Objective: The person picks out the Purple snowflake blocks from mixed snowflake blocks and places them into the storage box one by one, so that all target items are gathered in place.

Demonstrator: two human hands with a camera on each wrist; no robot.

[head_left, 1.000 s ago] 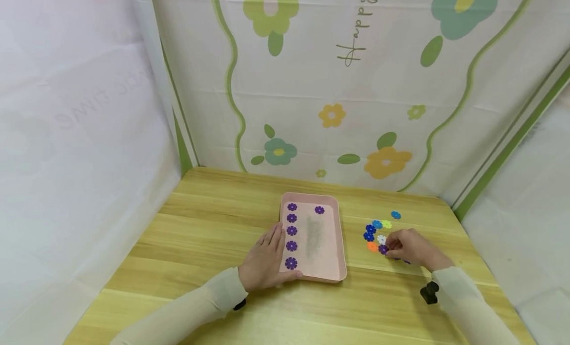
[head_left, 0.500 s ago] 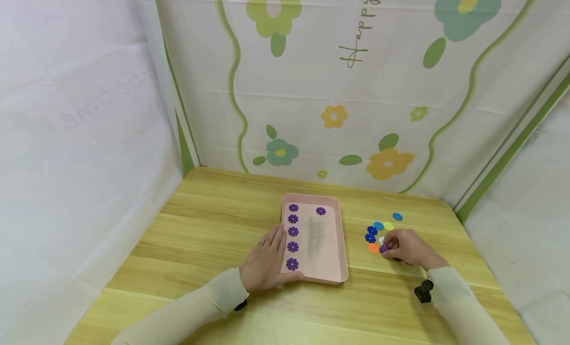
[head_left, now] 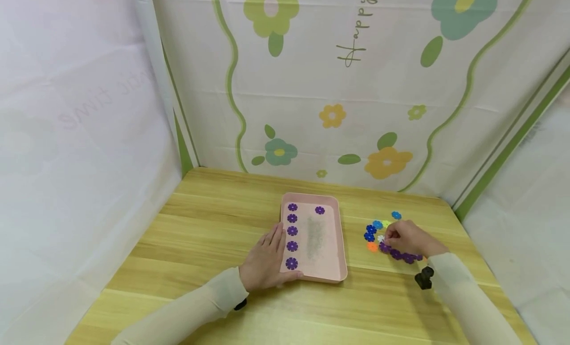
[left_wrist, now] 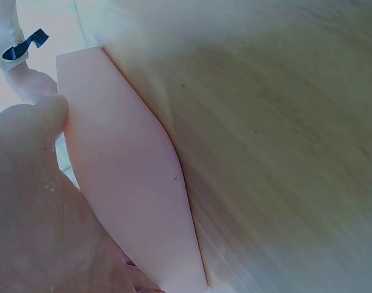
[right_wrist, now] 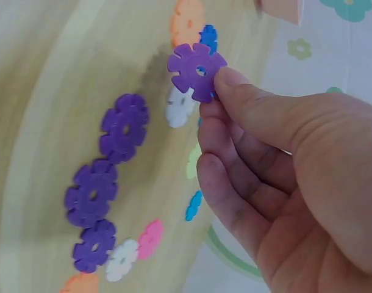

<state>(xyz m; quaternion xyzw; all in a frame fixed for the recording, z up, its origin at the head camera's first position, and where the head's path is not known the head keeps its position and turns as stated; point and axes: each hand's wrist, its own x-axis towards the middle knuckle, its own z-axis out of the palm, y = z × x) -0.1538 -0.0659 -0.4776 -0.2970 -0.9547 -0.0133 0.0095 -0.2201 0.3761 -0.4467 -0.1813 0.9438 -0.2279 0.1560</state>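
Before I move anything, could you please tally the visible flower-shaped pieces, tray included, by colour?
Purple pieces: 10, one held in the right hand
Dark blue pieces: 2
Light blue pieces: 2
Orange pieces: 2
White pieces: 2
Yellow-green piece: 1
Pink piece: 1
Total: 20 visible

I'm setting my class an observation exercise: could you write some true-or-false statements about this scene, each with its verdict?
1. The right hand pinches a purple notched disc. True.
2. The left hand hovers clear of the pink tray. False: it touches the tray's edge.
3. Six purple discs lie in the tray. True.
4. Every disc outside the tray is purple. False: blue discs lie there too.
5. A pink disc lies beside a white disc. True.
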